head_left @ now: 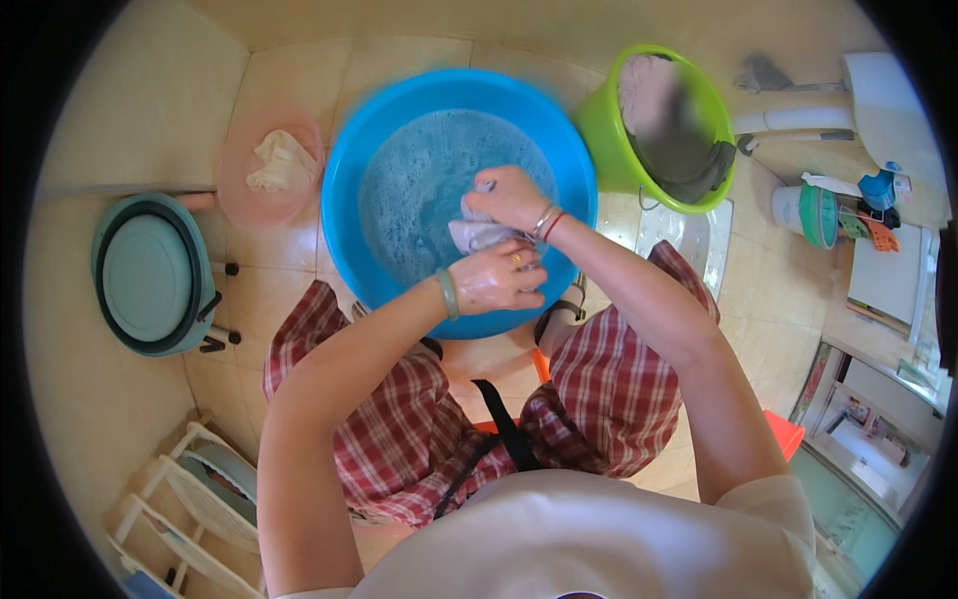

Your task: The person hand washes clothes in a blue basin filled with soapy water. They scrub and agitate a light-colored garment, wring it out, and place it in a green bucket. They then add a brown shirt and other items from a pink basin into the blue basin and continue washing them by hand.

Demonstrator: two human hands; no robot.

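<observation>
A large round blue basin (pixel 337 190) of sudsy water stands on the floor in front of me. Over its right part, both my hands hold a wet, pale lilac-white cloth (pixel 473 234). My right hand (pixel 511 200) is closed round the upper end of it. My left hand (pixel 493 280), wet and with a green bangle at the wrist, grips the lower end with curled fingers. What kind of garment the cloth is, I cannot make out. Foam and cloudy water (pixel 419 180) fill the basin below.
At the right a green bucket (pixel 602 135) holds pink and dark laundry. A pink basin (pixel 235 190) with a cream cloth stands left. A teal folding basin (pixel 145 270) leans by the left wall, above a white rack (pixel 190 519). A metal floor drain (pixel 717 240) lies beyond my right knee.
</observation>
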